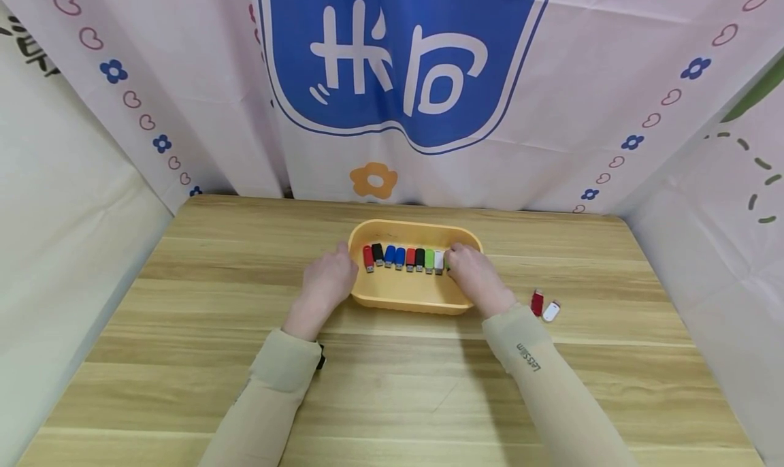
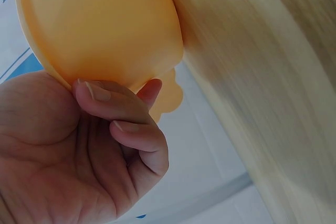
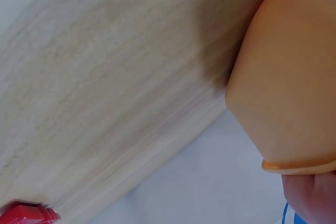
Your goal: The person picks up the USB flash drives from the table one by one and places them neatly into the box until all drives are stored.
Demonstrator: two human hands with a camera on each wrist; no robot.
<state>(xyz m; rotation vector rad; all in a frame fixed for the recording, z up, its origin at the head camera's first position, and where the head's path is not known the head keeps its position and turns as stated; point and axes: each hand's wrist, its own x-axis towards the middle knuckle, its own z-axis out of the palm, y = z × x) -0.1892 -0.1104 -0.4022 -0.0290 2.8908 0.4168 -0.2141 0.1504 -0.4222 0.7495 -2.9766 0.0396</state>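
A yellow plastic basket (image 1: 404, 291) stands on the table, with a row of USB flash drives in it: red (image 1: 368, 258), black (image 1: 378, 254), blue (image 1: 390, 256), green (image 1: 429, 261) and white (image 1: 438, 261) among them. My left hand (image 1: 331, 276) grips the basket's left end, its thumb and curled fingers about the rim in the left wrist view. Over the right end reaches my right hand (image 1: 476, 273). Its fingertips pinch a green USB flash drive (image 1: 446, 261) at the row's right end, mostly hidden by the hand. The right wrist view shows little of that hand, beyond the rim.
Right of the basket, a dark red USB flash drive (image 1: 537, 303) and a white one (image 1: 551, 311) lie on the wooden table (image 1: 392, 392). A printed curtain (image 1: 527, 174) hangs along the table's back edge, with white cloth at both sides.
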